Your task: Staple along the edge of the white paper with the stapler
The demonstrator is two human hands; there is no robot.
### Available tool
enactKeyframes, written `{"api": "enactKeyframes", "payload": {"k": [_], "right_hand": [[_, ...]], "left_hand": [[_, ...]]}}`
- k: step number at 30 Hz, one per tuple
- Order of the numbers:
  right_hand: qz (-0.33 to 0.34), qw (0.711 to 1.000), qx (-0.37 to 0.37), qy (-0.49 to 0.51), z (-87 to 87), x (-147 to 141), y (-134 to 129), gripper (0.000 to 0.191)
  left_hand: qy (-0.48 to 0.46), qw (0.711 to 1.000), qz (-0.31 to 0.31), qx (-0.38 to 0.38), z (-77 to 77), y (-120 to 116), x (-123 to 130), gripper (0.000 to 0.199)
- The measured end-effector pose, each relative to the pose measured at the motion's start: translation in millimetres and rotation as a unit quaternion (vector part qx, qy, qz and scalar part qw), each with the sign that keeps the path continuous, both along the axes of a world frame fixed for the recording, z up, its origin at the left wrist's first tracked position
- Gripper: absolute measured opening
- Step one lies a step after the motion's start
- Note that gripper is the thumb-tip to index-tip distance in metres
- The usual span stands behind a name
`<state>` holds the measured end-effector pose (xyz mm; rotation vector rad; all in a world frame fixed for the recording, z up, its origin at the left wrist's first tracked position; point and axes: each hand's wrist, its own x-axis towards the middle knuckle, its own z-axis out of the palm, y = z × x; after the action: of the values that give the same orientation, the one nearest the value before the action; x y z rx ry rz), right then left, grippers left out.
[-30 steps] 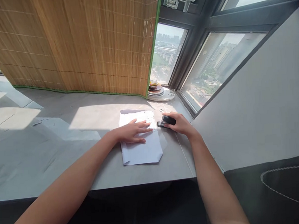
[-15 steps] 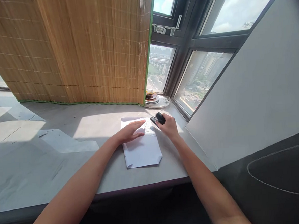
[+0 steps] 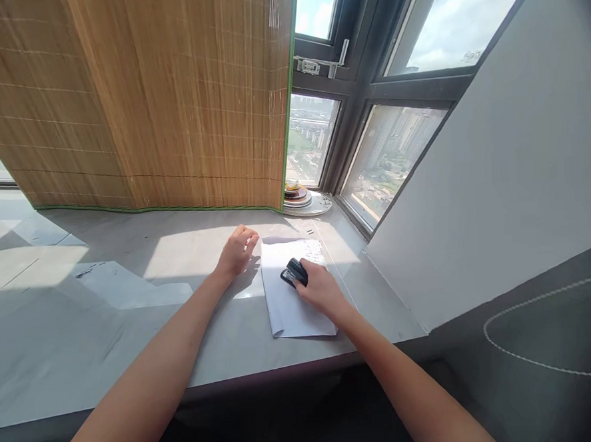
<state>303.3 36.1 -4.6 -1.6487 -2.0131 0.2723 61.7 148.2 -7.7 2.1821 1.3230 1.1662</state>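
A white sheaf of paper lies on the pale stone sill, with handwriting near its upper right and a curled lower-left corner. My right hand grips a black stapler over the middle of the paper; its jaw end points left. I cannot tell whether the stapler touches the sheets. Just left of the paper's top-left corner is my left hand, its fingers curled in and thumb side towards the corner. Whether anything is between those fingers is hidden.
A bamboo blind with green edging hangs behind the sill. Stacked plates stand in the window corner. Small dark marks lie above the paper. A white wall bounds the right side.
My left hand has come off the paper to its left, its fingers now curled. My right hand has brought the stapler down and left over the paper. The paper has shifted right.
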Motion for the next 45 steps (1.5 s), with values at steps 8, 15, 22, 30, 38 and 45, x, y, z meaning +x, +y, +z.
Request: {"api": "enactKeyframes", "payload": {"k": [8, 15, 22, 30, 38, 45], "right_hand": [[0.041, 0.99, 0.003, 0.138, 22.4, 99.0, 31.9, 0.047], [0.055, 0.99, -0.051, -0.118, -11.3, 82.2, 114.6, 0.075], [0.05, 0.974, -0.121, -0.185, -33.2, 29.4, 131.8, 0.087], [0.117, 0.978, -0.109, -0.132, -24.4, -111.0, 131.5, 0.09], [0.146, 0.979, -0.106, -0.09, -19.3, -223.2, 112.9, 0.089], [0.129, 0.986, -0.071, -0.078, -25.1, -209.4, 106.0, 0.098]], "left_hand": [[-0.019, 1.0, 0.0, -0.022, -1.8, 3.7, 2.9, 0.038], [-0.035, 0.999, 0.027, -0.01, -5.5, 10.1, -3.8, 0.035], [-0.082, 0.994, 0.065, 0.021, -2.8, 13.0, -2.6, 0.037], [-0.218, 0.94, 0.262, 0.029, 28.6, 5.2, -54.8, 0.036], [0.008, 0.927, 0.371, -0.052, 23.2, -43.6, -173.9, 0.028], [0.185, 0.858, 0.466, -0.109, -17.6, -87.1, -194.9, 0.032]]}}
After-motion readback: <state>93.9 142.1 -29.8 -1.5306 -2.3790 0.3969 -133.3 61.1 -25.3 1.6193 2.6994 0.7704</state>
